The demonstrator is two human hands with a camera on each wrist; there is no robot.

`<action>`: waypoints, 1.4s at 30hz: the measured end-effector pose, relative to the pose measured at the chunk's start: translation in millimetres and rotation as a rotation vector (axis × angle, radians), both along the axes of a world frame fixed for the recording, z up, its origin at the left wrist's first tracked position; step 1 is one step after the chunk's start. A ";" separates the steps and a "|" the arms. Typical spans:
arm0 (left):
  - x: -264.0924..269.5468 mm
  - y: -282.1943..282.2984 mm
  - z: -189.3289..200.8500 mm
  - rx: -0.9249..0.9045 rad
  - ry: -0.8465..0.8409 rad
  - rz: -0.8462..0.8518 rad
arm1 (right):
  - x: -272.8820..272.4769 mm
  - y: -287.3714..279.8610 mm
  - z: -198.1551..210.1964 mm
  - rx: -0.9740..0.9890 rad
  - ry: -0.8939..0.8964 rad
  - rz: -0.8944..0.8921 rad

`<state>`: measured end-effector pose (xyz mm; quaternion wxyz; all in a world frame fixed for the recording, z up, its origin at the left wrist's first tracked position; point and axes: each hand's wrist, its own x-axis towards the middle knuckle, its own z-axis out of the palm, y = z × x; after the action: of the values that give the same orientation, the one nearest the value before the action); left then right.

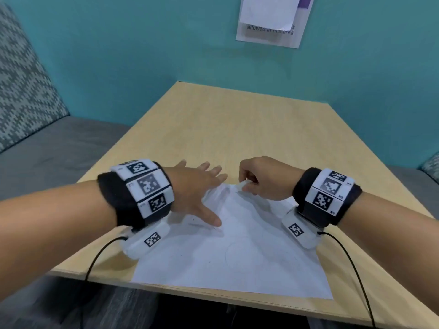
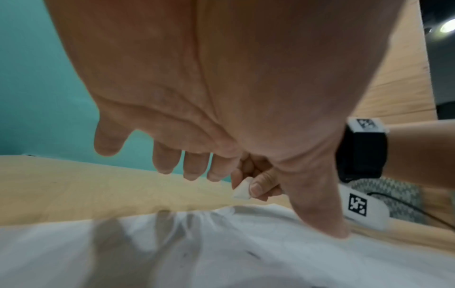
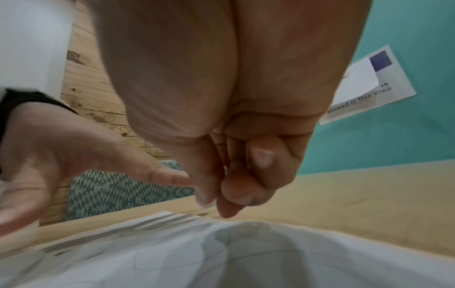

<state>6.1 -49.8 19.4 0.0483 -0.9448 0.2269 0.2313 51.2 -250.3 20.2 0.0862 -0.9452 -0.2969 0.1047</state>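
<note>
Currently mid-fold, I'd say: left hand (image 1: 197,188) spread wide, thumb pinning the paper (image 1: 237,257) at the table's (image 1: 237,129) near edge; right hand (image 1: 263,179) pinches its raised far corner. Next: draw that corner nearward, thumb planted.

Teal wall (image 1: 118,55) (posted notice (image 1: 273,22)), wooden table (image 1: 237,129)

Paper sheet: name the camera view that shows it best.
Head view: nearly the whole paper sheet shows, lying on the table, rumpled at its far edge. Both wrist views show only that rumpled part, close and blurred.
</note>
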 end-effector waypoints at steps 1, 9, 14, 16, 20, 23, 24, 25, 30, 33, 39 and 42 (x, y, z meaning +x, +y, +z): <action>5.4 -1.9 -2.1 0.008 -0.007 -0.004 | 2.0 4.0 -0.8 -0.014 -0.006 0.003; 19.9 2.9 -31.1 0.047 0.028 -0.070 | 3.3 18.6 -12.3 -0.040 0.045 0.006; 20.9 4.3 -34.3 0.084 0.032 -0.064 | -0.1 28.1 -12.0 -0.078 0.029 0.043; 21.2 4.7 -35.9 0.096 0.028 -0.062 | 4.3 27.3 -9.2 -0.074 0.014 -0.002; 18.8 4.8 -34.7 0.086 0.053 -0.047 | -2.5 35.5 -10.5 -0.072 0.029 0.069; 18.4 4.0 -35.0 0.105 0.047 -0.050 | 4.8 27.9 -5.8 -0.074 0.010 0.024; 18.0 4.2 -34.9 0.111 0.047 -0.045 | 7.9 24.9 -4.4 -0.079 0.014 0.001; 17.5 4.0 -34.1 0.114 0.051 -0.042 | 9.2 22.3 -4.5 -0.091 0.023 -0.016; 16.8 2.5 -31.1 0.120 0.050 -0.043 | 8.2 15.7 -10.9 -0.120 0.048 -0.057; 17.5 4.2 -34.3 0.111 0.040 -0.042 | 4.1 19.1 -15.1 -0.057 0.057 -0.034; 19.2 3.0 -36.4 0.122 0.031 -0.034 | 8.0 23.3 -15.1 -0.021 0.044 -0.038; 18.3 3.1 -35.8 0.112 0.035 -0.020 | 0.5 29.8 -15.8 -0.010 0.065 0.024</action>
<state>24.4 -46.7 -16.5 0.0993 -0.9342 0.2238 0.2596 51.7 -220.5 4.4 0.0898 -0.9381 -0.3049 0.1378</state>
